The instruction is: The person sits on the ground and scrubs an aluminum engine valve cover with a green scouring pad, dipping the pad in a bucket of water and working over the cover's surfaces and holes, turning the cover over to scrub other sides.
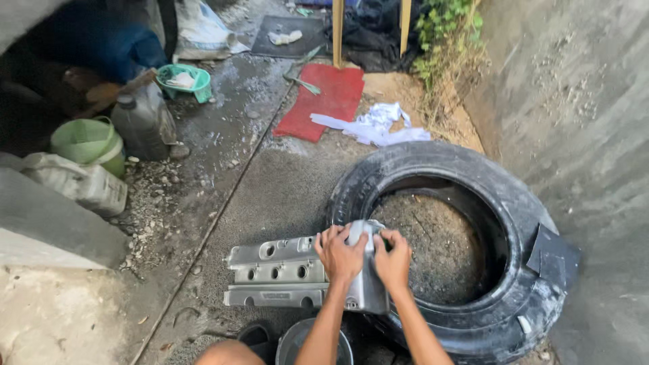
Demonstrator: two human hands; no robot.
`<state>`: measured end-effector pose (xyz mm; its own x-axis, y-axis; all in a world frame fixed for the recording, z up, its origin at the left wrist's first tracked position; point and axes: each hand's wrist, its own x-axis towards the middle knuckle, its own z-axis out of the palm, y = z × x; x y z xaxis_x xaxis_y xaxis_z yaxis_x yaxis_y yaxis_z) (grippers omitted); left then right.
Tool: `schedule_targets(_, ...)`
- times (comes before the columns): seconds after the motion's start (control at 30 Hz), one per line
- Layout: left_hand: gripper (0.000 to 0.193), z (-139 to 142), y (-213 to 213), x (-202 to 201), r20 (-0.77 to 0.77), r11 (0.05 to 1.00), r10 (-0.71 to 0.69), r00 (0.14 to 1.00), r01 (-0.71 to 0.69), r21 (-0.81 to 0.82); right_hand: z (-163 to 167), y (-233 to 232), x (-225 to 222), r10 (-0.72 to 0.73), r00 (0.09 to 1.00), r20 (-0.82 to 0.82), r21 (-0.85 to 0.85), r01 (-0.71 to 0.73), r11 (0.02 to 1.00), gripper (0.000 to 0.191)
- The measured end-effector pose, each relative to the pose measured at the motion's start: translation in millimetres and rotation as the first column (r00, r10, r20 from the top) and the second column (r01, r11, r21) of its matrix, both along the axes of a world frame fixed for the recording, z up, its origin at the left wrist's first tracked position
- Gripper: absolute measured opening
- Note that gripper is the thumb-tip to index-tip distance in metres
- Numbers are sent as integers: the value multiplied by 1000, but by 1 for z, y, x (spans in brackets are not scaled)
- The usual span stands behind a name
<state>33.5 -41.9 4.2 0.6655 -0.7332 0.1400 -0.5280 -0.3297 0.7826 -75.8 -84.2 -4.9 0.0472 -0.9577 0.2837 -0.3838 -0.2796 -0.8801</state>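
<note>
Close up, two bare hands press on one end of a long metal engine cover propped against an old tyre.

Nearest the viewer sits a round grey pot [314,343]. Just beyond, the left hand [340,253] and right hand [393,259] lie side by side, fingers curled over the right end of the engine cover [284,274] — gripping it, it seems. Its long axis runs leftward from the hands; silvery, ribbed, with round holes. That end touches the worn black tyre [473,203] on rough concrete. Farther off — white rags [378,126], a red mat [324,100], a green bucket [88,143].
</note>
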Motion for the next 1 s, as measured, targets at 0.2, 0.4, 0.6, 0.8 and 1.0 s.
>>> schedule_targets(0.2,57,10,1,3,-55,1000,8,998,-6,30,-2,5,-4,19,992,-126,-41,-24,999,21)
schedule_targets(0.4,53,10,2,2,-32,1000,16,999,-16,3,-15,20,-10,0,991,-136,-83,-11,996,32)
schedule_targets(0.6,55,9,2,4,10,999,23,1000,-22,-37,-26,13,-8,9,999,-40,10,-9,1000,22)
schedule_targets(0.8,52,12,3,4,-55,1000,6,998,-6,0,-23,17,-10,0,1000,28,-21,1,1000,48)
schedule_targets(1.0,53,-7,-2,5,10,1000,7,1000,-7,13,-22,17,-6,-24,973,-231,34,33,999,42)
